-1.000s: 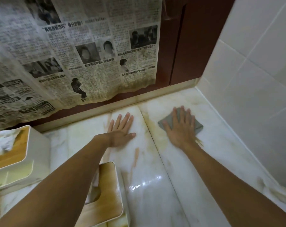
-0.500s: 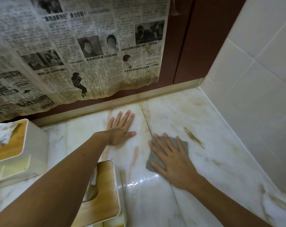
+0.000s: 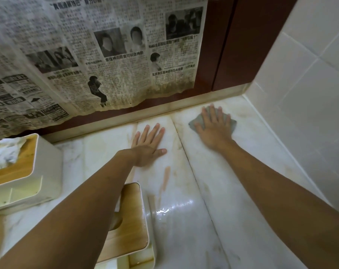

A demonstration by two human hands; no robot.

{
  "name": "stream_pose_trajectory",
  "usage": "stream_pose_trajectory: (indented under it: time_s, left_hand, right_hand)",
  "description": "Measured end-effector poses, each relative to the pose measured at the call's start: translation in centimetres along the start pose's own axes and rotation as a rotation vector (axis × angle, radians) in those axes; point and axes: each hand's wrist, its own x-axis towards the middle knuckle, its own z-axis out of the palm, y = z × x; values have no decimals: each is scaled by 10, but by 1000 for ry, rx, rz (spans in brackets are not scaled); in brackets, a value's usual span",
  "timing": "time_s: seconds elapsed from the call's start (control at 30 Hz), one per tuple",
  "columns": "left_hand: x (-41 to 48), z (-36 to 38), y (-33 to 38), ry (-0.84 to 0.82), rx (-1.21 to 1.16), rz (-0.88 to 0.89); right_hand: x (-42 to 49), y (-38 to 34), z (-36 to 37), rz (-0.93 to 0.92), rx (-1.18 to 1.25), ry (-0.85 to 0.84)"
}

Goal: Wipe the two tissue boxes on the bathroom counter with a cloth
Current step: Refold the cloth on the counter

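Two white tissue boxes with wooden lids stand on the marble counter [image 3: 184, 230]. One tissue box [image 3: 24, 171] is at the far left, with white tissue poking out of its slot. The other tissue box [image 3: 129, 222] is near the front, partly under my left forearm. My left hand [image 3: 148, 144] lies flat and empty on the counter, fingers spread. My right hand [image 3: 213, 129] presses flat on a grey cloth [image 3: 230, 122] near the back right corner, well away from both boxes.
Yellowed newspaper [image 3: 106, 55] hangs over a dark red panel [image 3: 242, 45] behind the counter. A white tiled wall [image 3: 310, 103] closes the right side. Brownish stains mark the marble between the hands, with a wet shine nearer the front.
My right hand slid the cloth from the back right toward the middle of the counter, then back out to the far right corner. My left hand stayed flat in place.
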Motion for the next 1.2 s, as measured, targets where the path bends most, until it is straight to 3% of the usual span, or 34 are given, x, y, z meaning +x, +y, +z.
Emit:
stream_pose_trajectory:
  time_s: [0.23,0.57,0.8,0.93,1.1,1.2]
  left_hand:
    - [1,-2,0,-17,-27,-29]
    - [-51,-39,53,7,170,-75]
    - [-141,-31,55,456,-136,-24]
    - [-194,-14,57,635,-250,-23]
    - [-232,-2,49,727,-317,-14]
    - [-248,6,37,774,-364,-51]
  right_hand:
    - [-70,-41,28,-433,-112,39]
    - [-182,-3,27,-757,-96,-109]
    - [-230,5,17,-500,-95,-48]
    - [-248,1,12,-592,-114,-104]
    - [-280,-3,1,-803,-226,-278]
    - [-285,-12,-10,-836,-191,-396]
